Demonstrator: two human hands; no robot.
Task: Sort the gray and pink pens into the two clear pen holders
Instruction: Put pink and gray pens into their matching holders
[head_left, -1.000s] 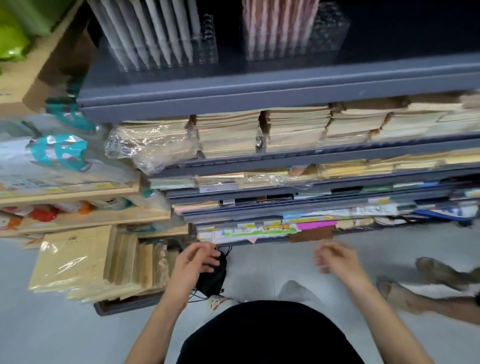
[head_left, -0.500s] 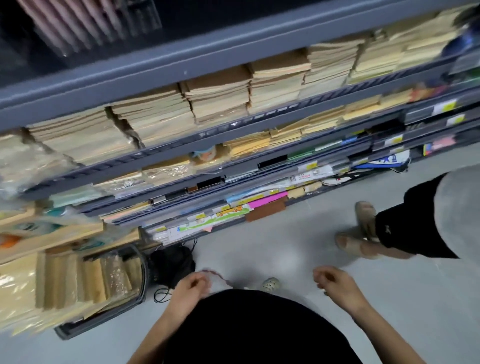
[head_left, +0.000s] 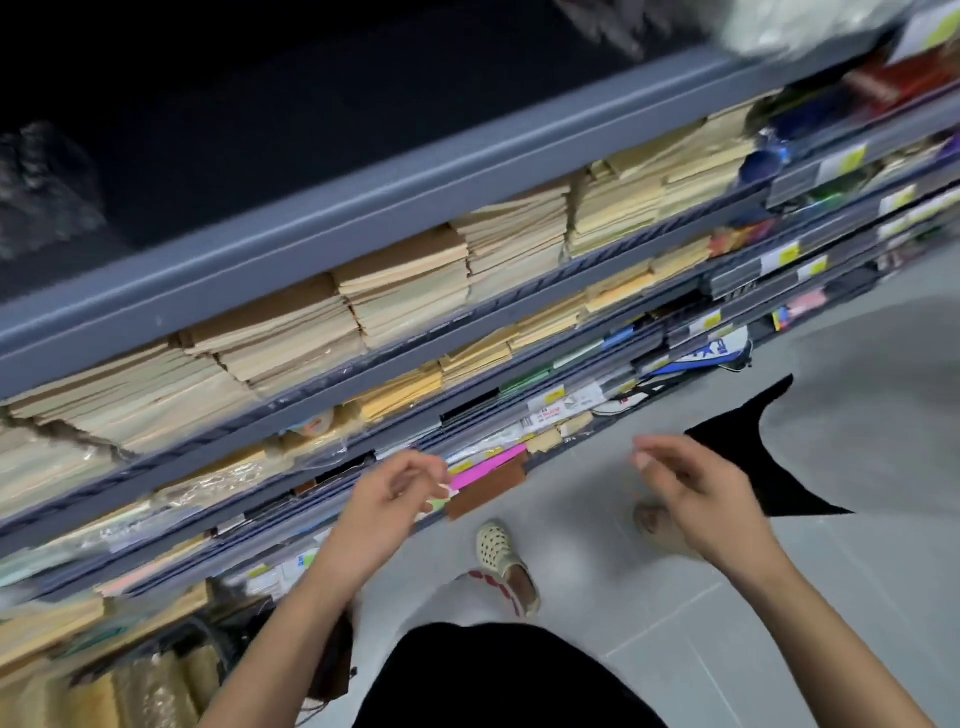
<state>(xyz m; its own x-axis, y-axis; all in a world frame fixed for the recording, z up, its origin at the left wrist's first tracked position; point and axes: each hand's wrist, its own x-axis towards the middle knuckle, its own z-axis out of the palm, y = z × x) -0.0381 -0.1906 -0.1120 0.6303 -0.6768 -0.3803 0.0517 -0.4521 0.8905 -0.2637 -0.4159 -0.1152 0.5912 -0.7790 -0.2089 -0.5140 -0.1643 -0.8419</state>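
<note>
No pens and no clear holder can be made out now; the dark top shelf (head_left: 291, 119) shows only a blurred shape at its left edge. My left hand (head_left: 387, 506) hovers in front of the lowest shelves with fingers loosely curled, holding nothing. My right hand (head_left: 693, 491) is raised over the floor at the right, fingers loosely bent and empty. Both hands are apart from any object.
Grey shelves (head_left: 363, 218) hold stacks of tan envelopes (head_left: 405, 291) and coloured paper. Another person in grey top and black shorts (head_left: 857, 415) stands at the right. My foot in a cream clog (head_left: 504, 561) is on the tiled floor. A dark bag (head_left: 332, 670) lies lower left.
The view has swung right and tilted; the pen holders have left the frame. Both hands rose from near my lap to in front of the lower shelves.
</note>
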